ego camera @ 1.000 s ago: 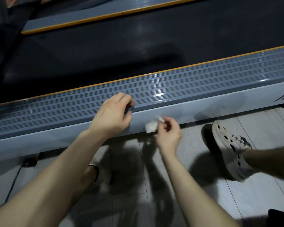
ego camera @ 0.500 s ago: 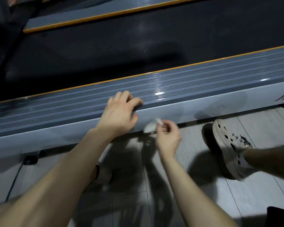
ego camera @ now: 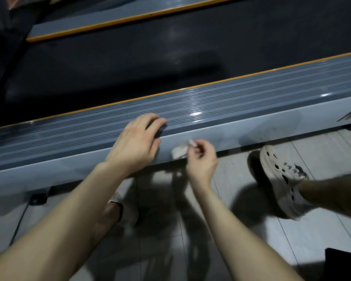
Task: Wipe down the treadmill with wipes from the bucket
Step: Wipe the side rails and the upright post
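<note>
Tiled floor (ego camera: 322, 151), clog (ego camera: 280, 179) beside treadmill (ego camera: 251, 110), pinched wipe (ego camera: 178, 152)

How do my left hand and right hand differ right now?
The left hand rests open, fingers extended, on the ribbed top rail; the right hand is curled, pinching a white wipe. The left hand sits higher, the right hand lower by the pale side panel. Both are bare.
</note>
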Available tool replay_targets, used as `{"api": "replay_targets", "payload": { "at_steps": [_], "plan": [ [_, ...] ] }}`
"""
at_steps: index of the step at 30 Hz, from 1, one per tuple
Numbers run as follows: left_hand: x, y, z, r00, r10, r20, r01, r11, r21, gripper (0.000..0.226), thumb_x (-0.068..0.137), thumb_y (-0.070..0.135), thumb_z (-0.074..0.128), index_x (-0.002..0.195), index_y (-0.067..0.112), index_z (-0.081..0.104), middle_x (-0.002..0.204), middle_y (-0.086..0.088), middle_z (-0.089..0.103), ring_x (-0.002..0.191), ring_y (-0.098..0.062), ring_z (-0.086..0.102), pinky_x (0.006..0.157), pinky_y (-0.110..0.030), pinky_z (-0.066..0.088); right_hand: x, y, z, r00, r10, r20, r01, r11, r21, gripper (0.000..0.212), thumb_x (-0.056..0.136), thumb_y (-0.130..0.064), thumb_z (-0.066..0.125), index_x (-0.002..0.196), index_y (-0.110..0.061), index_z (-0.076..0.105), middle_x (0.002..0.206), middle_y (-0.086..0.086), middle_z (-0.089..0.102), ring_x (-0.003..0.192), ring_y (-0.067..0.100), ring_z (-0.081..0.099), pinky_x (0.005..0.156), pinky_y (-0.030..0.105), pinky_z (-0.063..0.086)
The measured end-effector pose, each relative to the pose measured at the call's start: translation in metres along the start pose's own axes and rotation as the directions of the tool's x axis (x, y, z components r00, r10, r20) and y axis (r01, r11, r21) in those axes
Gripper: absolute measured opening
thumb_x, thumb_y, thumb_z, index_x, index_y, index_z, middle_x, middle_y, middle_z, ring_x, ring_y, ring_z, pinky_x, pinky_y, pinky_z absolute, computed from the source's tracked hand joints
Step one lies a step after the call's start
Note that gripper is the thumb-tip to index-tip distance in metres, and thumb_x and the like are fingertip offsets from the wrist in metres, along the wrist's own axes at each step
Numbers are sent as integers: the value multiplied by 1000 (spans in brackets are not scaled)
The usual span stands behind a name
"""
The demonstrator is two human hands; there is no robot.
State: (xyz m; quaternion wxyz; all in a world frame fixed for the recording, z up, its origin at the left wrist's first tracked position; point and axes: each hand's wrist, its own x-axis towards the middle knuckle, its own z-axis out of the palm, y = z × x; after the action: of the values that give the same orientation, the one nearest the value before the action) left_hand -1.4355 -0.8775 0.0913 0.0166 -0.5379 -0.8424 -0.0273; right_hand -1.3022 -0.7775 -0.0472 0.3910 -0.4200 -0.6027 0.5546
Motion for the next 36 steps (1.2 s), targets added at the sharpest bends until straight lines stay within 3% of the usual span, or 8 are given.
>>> {"api": "replay_targets", "payload": {
  "at_steps": [5,8,13,17,21,25,30,36],
  "plan": [
    [4,-9,23,971,-108,211,65,977,201,130,86,61,75,166,34,-23,177,-8,-22,164,-27,-21,133,-55,-1,114,7,-88,789,60,-612,-128,989,-68,15,92,-7,68,105,-11,73,106,5,66,93,21,68,83,6,44],
    [3,-8,35,962,-163,218,101,957,270,143,78,66,79,164,33,-30,176,-9,-26,162,-29,-25,132,-58,-3,82,-3,-46,861,-45,-507,2,996,-84,11,94,-5,66,102,-11,71,101,9,64,87,19,61,83,14,47],
    [5,-8,35,966,-163,202,106,958,268,132,83,58,72,165,33,-27,176,-10,-24,163,-28,-24,131,-59,-4,-47,-16,45,951,-239,197,258,963,-79,10,97,-6,71,101,-14,75,97,2,65,87,12,60,76,31,51],
    [6,-5,31,948,-198,248,122,949,292,146,73,39,85,163,33,-29,175,-9,-26,162,-28,-26,131,-58,-6,25,0,-8,968,-120,-218,108,992,-68,15,89,-4,69,97,-16,73,95,2,66,83,15,60,77,35,53],
    [5,-3,30,950,-199,242,121,946,302,153,67,37,90,164,32,-29,176,-10,-25,162,-29,-25,132,-58,-5,133,24,-108,726,113,-679,-181,983,-29,11,93,-15,74,102,-20,70,106,-2,69,89,7,68,89,35,60],
    [6,0,29,943,-214,255,125,937,326,156,64,36,91,164,32,-29,176,-10,-25,163,-29,-24,132,-58,-5,101,26,-77,843,33,-537,-122,984,-131,3,94,-9,69,97,-7,68,101,12,66,86,21,63,85,30,52],
    [5,-3,29,952,-201,230,114,932,345,158,60,43,92,165,31,-26,177,-11,-20,164,-30,-19,132,-59,-2,-28,23,27,968,147,204,-136,989,-64,6,94,-11,75,93,-8,70,94,3,63,79,-2,56,72,22,50],
    [3,1,27,955,-202,216,114,926,361,157,60,38,92,166,32,-23,178,-11,-18,164,-30,-17,132,-58,-3,77,83,-61,854,372,-363,-432,896,-98,12,88,-7,78,90,-16,71,89,7,74,86,29,71,82,28,55]
  ]
}}
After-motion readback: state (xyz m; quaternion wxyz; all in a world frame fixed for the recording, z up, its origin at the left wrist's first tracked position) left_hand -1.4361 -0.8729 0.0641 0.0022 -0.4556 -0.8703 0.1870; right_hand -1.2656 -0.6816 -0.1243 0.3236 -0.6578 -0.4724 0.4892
